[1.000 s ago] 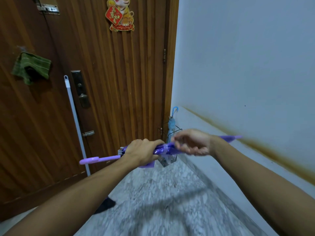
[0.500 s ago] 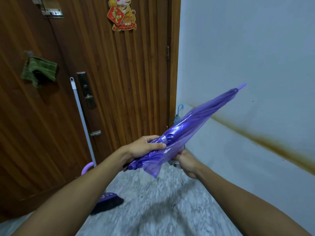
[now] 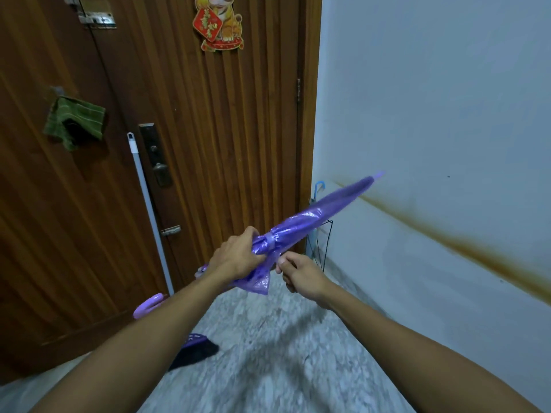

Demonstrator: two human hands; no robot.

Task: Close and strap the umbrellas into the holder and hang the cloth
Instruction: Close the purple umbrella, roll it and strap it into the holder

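A folded purple umbrella [image 3: 310, 220] lies slanted in front of me, tip up to the right, curved handle [image 3: 147, 305] down at the left. A pale strap [image 3: 269, 242] wraps its canopy. My left hand [image 3: 235, 257] is shut around the canopy just below the strap. My right hand [image 3: 299, 274] pinches the strap's end under the umbrella. A black wire holder [image 3: 323, 248] stands in the corner with a blue umbrella [image 3: 316, 201] in it. A green cloth [image 3: 74, 122] hangs on the wooden door.
A broom with a pale stick [image 3: 149, 210] leans on the door [image 3: 208, 144], its dark bristles [image 3: 193, 351] on the marble floor [image 3: 268, 353]. The white wall [image 3: 432, 129] with a brown stain runs along the right.
The umbrella has dropped to a flatter slant and the strap now circles the canopy. My right hand came out from under it and holds the strap's end.
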